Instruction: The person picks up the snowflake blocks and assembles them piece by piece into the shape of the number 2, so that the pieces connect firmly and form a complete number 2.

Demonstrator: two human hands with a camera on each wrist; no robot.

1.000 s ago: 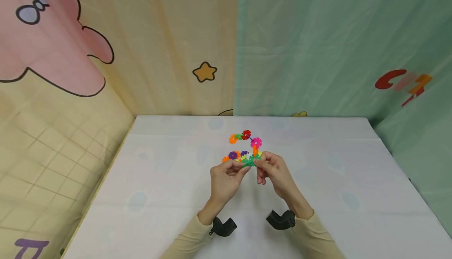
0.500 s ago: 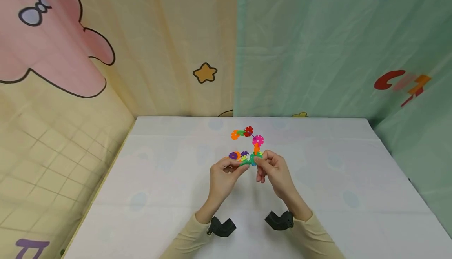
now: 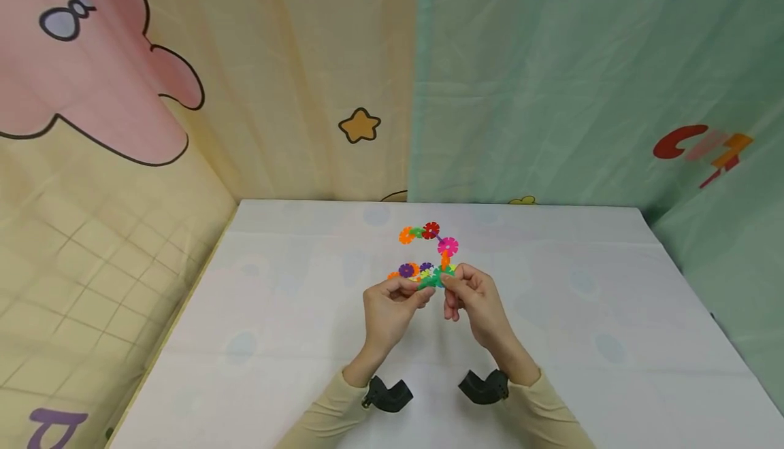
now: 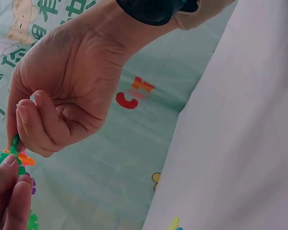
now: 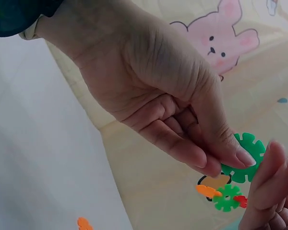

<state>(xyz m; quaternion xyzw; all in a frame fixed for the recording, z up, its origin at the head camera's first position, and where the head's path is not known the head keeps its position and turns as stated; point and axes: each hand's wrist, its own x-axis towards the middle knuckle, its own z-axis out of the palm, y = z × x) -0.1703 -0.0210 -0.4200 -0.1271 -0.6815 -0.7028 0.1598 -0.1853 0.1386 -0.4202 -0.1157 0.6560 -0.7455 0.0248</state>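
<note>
In the head view, my left hand (image 3: 387,313) pinches a green notched plastic disc (image 3: 427,283) between thumb and fingers. Just beside it, my right hand (image 3: 484,306) pinches another green disc (image 3: 442,275), fingertips close to the left ones. From there a curved chain of interlocked discs rises: orange (image 3: 445,259), pink (image 3: 448,246), red (image 3: 431,230), a small green one and an orange end disc (image 3: 406,235). More discs, among them a purple one (image 3: 406,270), show behind the left fingers. In the right wrist view, the left thumb partly covers its green disc (image 5: 258,152).
A white-covered table (image 3: 275,299) lies under both hands. Behind it hang a yellow curtain (image 3: 294,61) and a green curtain (image 3: 539,61) with printed figures. Black wrist cameras (image 3: 390,395) sit on the inner sides of both wrists.
Both hands stay close together with small shifts. The green discs between the fingers have tilted back and forth, and the disc chain has moved slightly right.
</note>
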